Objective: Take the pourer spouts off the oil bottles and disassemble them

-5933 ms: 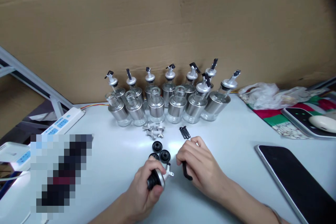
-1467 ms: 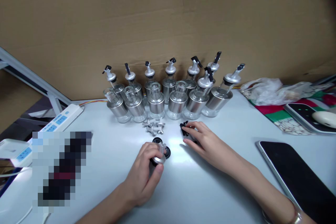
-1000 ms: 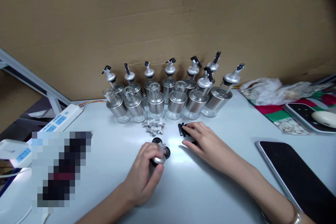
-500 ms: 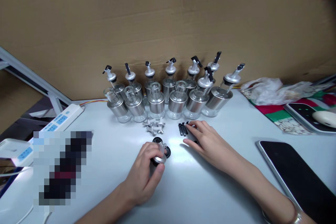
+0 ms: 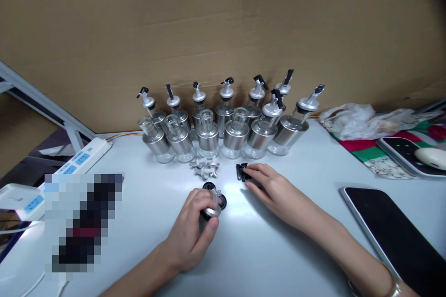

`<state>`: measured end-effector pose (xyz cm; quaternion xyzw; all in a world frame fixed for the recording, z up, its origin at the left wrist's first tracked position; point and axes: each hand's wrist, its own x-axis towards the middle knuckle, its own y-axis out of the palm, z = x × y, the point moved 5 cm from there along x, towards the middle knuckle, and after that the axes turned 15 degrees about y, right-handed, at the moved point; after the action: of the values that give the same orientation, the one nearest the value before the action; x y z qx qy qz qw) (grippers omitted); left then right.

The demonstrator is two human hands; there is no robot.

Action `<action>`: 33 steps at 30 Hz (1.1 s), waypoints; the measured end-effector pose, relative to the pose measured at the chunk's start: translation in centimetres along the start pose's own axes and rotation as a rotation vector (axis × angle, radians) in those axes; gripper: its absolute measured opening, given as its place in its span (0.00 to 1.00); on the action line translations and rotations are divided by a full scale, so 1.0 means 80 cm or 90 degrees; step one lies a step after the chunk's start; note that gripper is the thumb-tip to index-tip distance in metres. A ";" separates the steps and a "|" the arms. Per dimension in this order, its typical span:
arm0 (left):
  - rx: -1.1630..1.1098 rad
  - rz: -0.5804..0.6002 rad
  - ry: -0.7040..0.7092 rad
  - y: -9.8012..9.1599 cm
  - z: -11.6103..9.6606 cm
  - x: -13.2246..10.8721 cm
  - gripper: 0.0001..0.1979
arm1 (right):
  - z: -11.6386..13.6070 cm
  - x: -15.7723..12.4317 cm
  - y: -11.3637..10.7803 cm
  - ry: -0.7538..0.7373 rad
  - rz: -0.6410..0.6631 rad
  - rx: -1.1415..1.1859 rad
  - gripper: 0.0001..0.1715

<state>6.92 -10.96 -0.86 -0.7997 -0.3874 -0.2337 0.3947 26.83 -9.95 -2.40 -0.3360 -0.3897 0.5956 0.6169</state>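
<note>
My left hand (image 5: 193,229) is closed around a silver pourer cap (image 5: 211,209) with a black stopper, held just above the white table (image 5: 251,250). Black round stoppers (image 5: 209,187) lie right beside it. My right hand (image 5: 270,188) reaches forward, its fingertips pinching at a small pile of black lever pieces (image 5: 241,171); whether one is gripped is hidden. A heap of silver spout parts (image 5: 205,167) lies between the hands and the bottles. Several glass bottles with steel sleeves (image 5: 208,139) stand in two rows; the back ones and two on the right carry pourer caps.
A cardboard wall (image 5: 223,32) closes the back. White power strips (image 5: 81,160) lie at the left. On the right sit a dark tablet (image 5: 393,232), a plastic bag (image 5: 351,120), patterned cloth (image 5: 369,155) and a mouse on its pad (image 5: 430,158).
My right hand has gone from holding a black lever near the cap to the lever pile, shifting its fingers there. My left hand keeps the cap, lowered toward the stoppers.
</note>
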 end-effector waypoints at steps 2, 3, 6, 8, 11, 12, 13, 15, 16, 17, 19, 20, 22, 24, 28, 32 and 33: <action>0.003 0.000 0.002 0.000 0.000 0.000 0.07 | 0.004 -0.001 -0.001 -0.009 -0.001 -0.008 0.19; 0.004 -0.001 0.003 0.000 0.000 0.000 0.07 | 0.006 -0.001 -0.001 -0.011 0.000 -0.015 0.19; 0.004 -0.001 0.003 -0.001 0.000 0.000 0.07 | 0.010 -0.003 0.001 -0.013 0.017 -0.041 0.21; 0.004 -0.001 0.002 -0.001 0.000 0.000 0.07 | 0.011 -0.004 0.003 -0.014 0.028 -0.051 0.22; 0.002 0.001 0.001 0.000 0.000 -0.001 0.07 | 0.011 -0.005 0.005 -0.017 0.033 -0.053 0.24; 0.003 0.002 0.001 0.000 0.000 -0.001 0.07 | 0.011 -0.005 0.006 -0.019 0.033 -0.051 0.24; 0.003 0.002 0.002 0.000 0.000 -0.001 0.07 | 0.011 -0.006 0.007 -0.021 0.033 -0.048 0.24; 0.005 0.001 0.003 0.000 0.000 -0.001 0.07 | 0.011 -0.007 0.007 -0.023 0.030 -0.041 0.23; 0.007 0.000 0.001 0.000 0.000 -0.001 0.07 | 0.010 -0.007 0.007 -0.022 0.026 -0.038 0.22; 0.008 0.000 0.000 0.000 0.000 0.000 0.07 | 0.009 -0.007 0.007 -0.021 0.024 -0.034 0.21; 0.007 0.004 -0.006 0.000 0.000 0.000 0.07 | 0.008 -0.007 0.006 -0.020 0.022 -0.031 0.21; 0.007 0.009 -0.009 0.000 0.000 0.000 0.07 | 0.007 -0.006 0.006 -0.018 0.022 -0.031 0.21; 0.006 0.015 -0.013 0.001 0.000 0.000 0.07 | 0.005 -0.005 0.004 -0.013 0.018 -0.029 0.20; 0.006 0.016 -0.013 0.001 0.001 0.000 0.07 | 0.004 -0.004 0.003 -0.011 0.010 -0.024 0.20; 0.007 0.013 -0.014 0.001 0.003 -0.001 0.07 | 0.006 -0.006 0.004 -0.022 0.005 -0.023 0.20; 0.002 0.011 -0.014 0.000 0.003 -0.001 0.07 | 0.006 -0.006 0.004 -0.013 0.021 -0.039 0.20; -0.001 0.011 -0.014 0.000 0.002 0.000 0.07 | 0.006 -0.006 0.004 -0.009 0.023 -0.042 0.20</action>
<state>6.93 -10.84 -1.00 -0.8056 -0.3847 -0.2220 0.3922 26.30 -10.41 -2.51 -0.3589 -0.4074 0.5960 0.5917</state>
